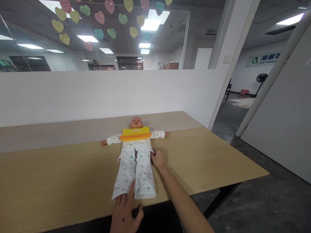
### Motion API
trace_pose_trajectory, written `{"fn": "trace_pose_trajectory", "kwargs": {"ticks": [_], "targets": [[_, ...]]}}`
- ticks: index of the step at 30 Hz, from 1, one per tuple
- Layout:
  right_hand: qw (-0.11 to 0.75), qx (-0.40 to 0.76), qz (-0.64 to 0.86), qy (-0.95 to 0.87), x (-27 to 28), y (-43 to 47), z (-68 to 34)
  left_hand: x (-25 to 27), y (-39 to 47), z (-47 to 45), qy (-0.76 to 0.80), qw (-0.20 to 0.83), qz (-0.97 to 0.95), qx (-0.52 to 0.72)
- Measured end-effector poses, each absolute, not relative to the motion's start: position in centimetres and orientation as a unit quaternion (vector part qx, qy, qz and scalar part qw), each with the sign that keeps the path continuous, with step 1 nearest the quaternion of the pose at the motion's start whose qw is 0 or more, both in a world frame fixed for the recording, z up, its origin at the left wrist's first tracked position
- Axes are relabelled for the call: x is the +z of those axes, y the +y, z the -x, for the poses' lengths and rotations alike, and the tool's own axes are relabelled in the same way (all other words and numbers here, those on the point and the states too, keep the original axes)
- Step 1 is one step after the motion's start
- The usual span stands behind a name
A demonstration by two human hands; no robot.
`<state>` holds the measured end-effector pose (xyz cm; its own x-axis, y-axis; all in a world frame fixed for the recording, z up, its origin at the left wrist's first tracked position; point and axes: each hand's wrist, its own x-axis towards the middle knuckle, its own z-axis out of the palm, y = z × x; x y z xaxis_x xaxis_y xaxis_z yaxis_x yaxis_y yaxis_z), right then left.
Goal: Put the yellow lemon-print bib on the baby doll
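head view: i see the doll (pixel 136 122) face-up on the table (pixel 73 171), at 12 o'clock; top (pixel 139 145), trousers (pixel 144 171) and bib (pixel 136 132) in place, further adjustment unclear. left hand (pixel 125 215): spread, 6 o'clock hem. right hand (pixel 159 158): curled, 3 o'clock; pinch cannot be told.

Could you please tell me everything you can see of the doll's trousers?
The trousers on the doll look like white cloth with small green, pink and grey prints. They lie creased on the table, legs parted, wide cuffs toward its near edge, no feet showing. A similar top overlaps the waist. The left hand is at one cuff; the right hand is beside the other leg, its contact unclear.
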<state>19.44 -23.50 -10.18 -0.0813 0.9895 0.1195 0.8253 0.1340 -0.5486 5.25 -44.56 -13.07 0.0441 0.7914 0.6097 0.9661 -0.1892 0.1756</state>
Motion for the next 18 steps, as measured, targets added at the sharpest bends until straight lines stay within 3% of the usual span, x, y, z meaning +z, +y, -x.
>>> {"fn": "trace_pose_trajectory", "kwargs": {"ticks": [18], "targets": [[0.244,0.189,0.633,-0.710,-10.0,-23.6,-19.4,-14.5,-45.6,-7.3,-0.640,0.108,0.674,-0.353]]}}
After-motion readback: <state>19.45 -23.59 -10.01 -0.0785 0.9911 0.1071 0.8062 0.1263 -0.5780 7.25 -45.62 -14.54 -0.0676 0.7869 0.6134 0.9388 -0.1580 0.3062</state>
